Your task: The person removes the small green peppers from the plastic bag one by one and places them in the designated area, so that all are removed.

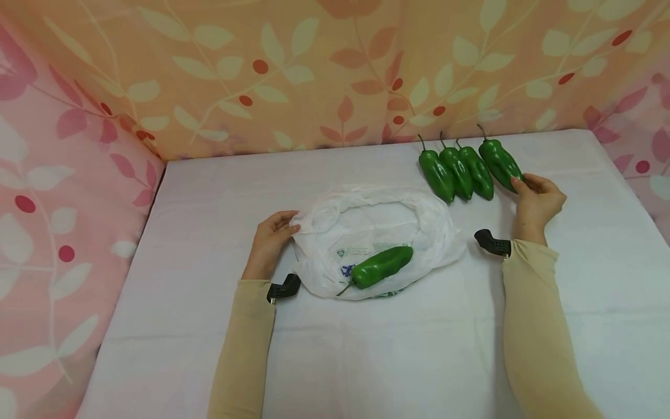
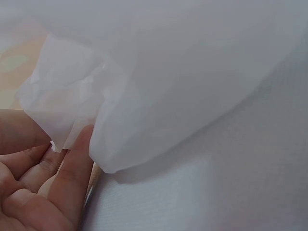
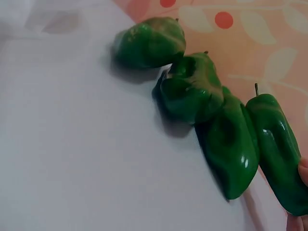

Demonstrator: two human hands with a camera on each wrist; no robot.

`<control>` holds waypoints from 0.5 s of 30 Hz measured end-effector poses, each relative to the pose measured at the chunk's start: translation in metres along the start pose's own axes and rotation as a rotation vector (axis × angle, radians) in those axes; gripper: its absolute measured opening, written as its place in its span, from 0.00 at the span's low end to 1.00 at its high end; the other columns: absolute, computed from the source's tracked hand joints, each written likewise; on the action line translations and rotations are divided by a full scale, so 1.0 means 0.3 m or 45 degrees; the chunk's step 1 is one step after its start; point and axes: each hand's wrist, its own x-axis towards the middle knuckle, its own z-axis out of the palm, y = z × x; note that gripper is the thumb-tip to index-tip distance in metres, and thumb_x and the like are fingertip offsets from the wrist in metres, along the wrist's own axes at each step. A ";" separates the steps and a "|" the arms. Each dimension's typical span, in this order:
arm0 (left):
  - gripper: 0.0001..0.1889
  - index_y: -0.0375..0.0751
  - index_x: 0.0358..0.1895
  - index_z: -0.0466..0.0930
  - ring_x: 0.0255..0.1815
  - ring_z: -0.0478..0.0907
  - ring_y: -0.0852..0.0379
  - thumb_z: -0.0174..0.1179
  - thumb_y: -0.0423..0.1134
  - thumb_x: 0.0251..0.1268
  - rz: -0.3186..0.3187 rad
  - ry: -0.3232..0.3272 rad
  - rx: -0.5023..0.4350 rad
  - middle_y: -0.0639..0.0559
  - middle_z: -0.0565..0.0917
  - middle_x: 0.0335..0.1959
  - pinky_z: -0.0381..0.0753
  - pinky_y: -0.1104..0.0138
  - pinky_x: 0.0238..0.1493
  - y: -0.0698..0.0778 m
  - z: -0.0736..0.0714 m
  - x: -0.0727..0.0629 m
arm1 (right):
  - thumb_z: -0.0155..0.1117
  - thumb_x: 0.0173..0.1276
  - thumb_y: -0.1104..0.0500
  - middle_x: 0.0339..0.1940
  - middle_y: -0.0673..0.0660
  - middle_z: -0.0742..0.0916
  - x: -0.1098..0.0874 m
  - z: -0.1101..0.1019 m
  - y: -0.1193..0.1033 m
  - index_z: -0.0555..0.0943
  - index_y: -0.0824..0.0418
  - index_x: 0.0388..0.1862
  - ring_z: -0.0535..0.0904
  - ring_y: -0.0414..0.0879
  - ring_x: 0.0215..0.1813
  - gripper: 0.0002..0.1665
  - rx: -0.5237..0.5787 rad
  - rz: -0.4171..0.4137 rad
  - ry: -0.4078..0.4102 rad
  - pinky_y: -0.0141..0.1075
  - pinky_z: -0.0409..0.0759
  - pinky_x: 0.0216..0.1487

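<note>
My left hand [image 1: 270,241] pinches the left rim of a white plastic bag [image 1: 319,273]; in the left wrist view thumb and fingers hold its thin film [image 2: 67,106]. The bag lies with its mouth spread wide. One green pepper [image 1: 382,267] rests at the bag's near side, stem toward the lower left. At the back right, my right hand [image 1: 539,203] grips the lower end of another green pepper [image 1: 501,160]. Only a bit of that hand shows at the edge of the right wrist view, on the held pepper [image 3: 279,149].
Left of the held pepper, three more green peppers [image 1: 456,171] lie side by side near the table's back edge, stems pointing back. A white cloth covers the table [image 1: 387,361]. Flowered curtains [image 1: 340,75] hang behind and at both sides.
</note>
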 end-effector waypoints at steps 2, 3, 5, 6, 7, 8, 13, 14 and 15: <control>0.19 0.28 0.57 0.73 0.54 0.74 0.53 0.58 0.26 0.63 -0.002 -0.004 -0.001 0.37 0.76 0.56 0.75 0.72 0.49 -0.001 0.000 0.000 | 0.73 0.50 0.72 0.30 0.48 0.83 0.008 0.001 0.011 0.86 0.62 0.35 0.79 0.38 0.39 0.12 -0.063 -0.009 -0.005 0.24 0.76 0.43; 0.19 0.28 0.58 0.73 0.54 0.74 0.53 0.58 0.26 0.63 -0.003 -0.007 -0.003 0.37 0.76 0.56 0.75 0.72 0.50 -0.001 0.000 0.000 | 0.73 0.51 0.71 0.29 0.48 0.83 0.011 0.001 0.016 0.86 0.62 0.35 0.79 0.37 0.38 0.12 -0.100 -0.015 -0.009 0.24 0.76 0.42; 0.19 0.28 0.58 0.72 0.54 0.74 0.53 0.58 0.27 0.63 -0.005 -0.012 -0.008 0.37 0.76 0.56 0.75 0.72 0.50 -0.002 -0.001 0.000 | 0.73 0.51 0.70 0.27 0.46 0.83 0.016 -0.001 0.023 0.86 0.62 0.35 0.78 0.35 0.35 0.11 -0.160 -0.016 -0.032 0.23 0.75 0.40; 0.19 0.28 0.58 0.72 0.54 0.74 0.53 0.59 0.27 0.63 -0.007 -0.014 -0.010 0.37 0.76 0.56 0.75 0.72 0.50 -0.003 -0.001 0.001 | 0.73 0.51 0.70 0.26 0.46 0.82 0.017 -0.003 0.024 0.86 0.61 0.34 0.78 0.35 0.34 0.11 -0.169 -0.007 -0.053 0.22 0.75 0.38; 0.19 0.28 0.58 0.72 0.54 0.74 0.53 0.59 0.27 0.63 -0.010 -0.016 -0.010 0.37 0.75 0.56 0.75 0.72 0.50 -0.004 -0.001 0.001 | 0.73 0.51 0.70 0.25 0.46 0.82 0.018 -0.006 0.025 0.86 0.61 0.34 0.78 0.34 0.33 0.11 -0.173 0.004 -0.081 0.22 0.75 0.36; 0.19 0.28 0.58 0.72 0.54 0.74 0.53 0.59 0.27 0.63 -0.012 -0.017 -0.007 0.37 0.75 0.56 0.75 0.72 0.50 -0.005 -0.002 0.001 | 0.73 0.51 0.70 0.24 0.45 0.82 0.019 -0.009 0.025 0.85 0.61 0.33 0.78 0.34 0.31 0.10 -0.181 0.014 -0.115 0.22 0.75 0.34; 0.20 0.28 0.58 0.72 0.56 0.73 0.52 0.59 0.28 0.64 -0.021 -0.017 0.009 0.37 0.75 0.57 0.74 0.72 0.51 -0.006 -0.004 0.001 | 0.72 0.52 0.70 0.21 0.43 0.83 0.024 -0.031 0.020 0.85 0.61 0.33 0.78 0.33 0.29 0.10 -0.222 0.038 -0.316 0.21 0.75 0.31; 0.20 0.29 0.59 0.72 0.57 0.73 0.52 0.58 0.28 0.64 -0.022 -0.017 0.011 0.37 0.75 0.57 0.74 0.72 0.52 -0.006 -0.004 0.002 | 0.72 0.52 0.70 0.21 0.43 0.84 0.025 -0.035 0.019 0.86 0.61 0.34 0.79 0.33 0.29 0.10 -0.223 0.038 -0.356 0.20 0.75 0.31; 0.20 0.29 0.59 0.72 0.57 0.73 0.52 0.58 0.28 0.64 -0.023 -0.016 0.011 0.37 0.75 0.57 0.74 0.72 0.52 -0.005 -0.005 0.001 | 0.72 0.53 0.70 0.22 0.43 0.84 0.028 -0.040 0.018 0.86 0.60 0.34 0.79 0.33 0.30 0.10 -0.212 0.045 -0.394 0.20 0.75 0.32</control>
